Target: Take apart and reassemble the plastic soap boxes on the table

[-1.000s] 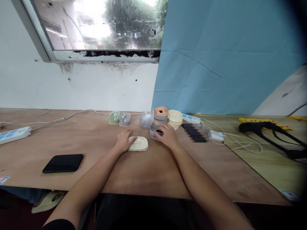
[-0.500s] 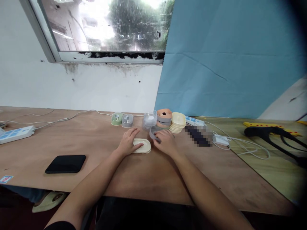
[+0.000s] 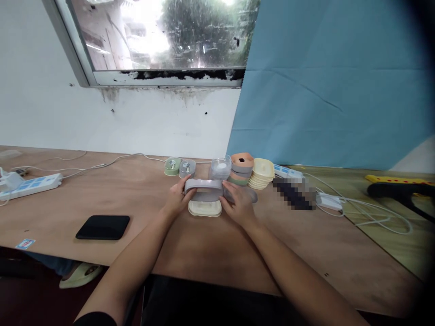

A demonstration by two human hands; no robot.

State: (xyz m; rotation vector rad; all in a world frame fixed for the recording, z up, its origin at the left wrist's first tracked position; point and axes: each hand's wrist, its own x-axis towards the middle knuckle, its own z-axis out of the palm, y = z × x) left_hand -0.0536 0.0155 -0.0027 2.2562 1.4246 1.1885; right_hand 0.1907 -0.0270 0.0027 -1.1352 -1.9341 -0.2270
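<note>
A grey rounded plastic band-like housing [image 3: 204, 184] is held tilted between both hands over a shallow cream plastic tray [image 3: 205, 209] on the table. My left hand [image 3: 177, 195] grips its left end, thumb in front. My right hand [image 3: 239, 204] grips the right end between thumb and fingers. Part of a smoky grey piece [image 3: 252, 195] shows behind my right hand; the rest is hidden. Beyond the hands stand stacked clear containers [image 3: 220, 168], stacked orange and grey housings [image 3: 242, 162], and stacked cream trays [image 3: 261, 173].
Small green [image 3: 172, 166] and grey [image 3: 186, 168] boxes sit at the back. A black phone [image 3: 103, 227] lies left. Power strips [image 3: 34, 185] with white cables are at both sides. A pixelated dark object [image 3: 294, 194] and a white adapter [image 3: 329, 201] lie right.
The grey housing has moved left from beside the tray to above it. My left hand has left the tray and taken hold of the housing's left end. The view has shifted slightly.
</note>
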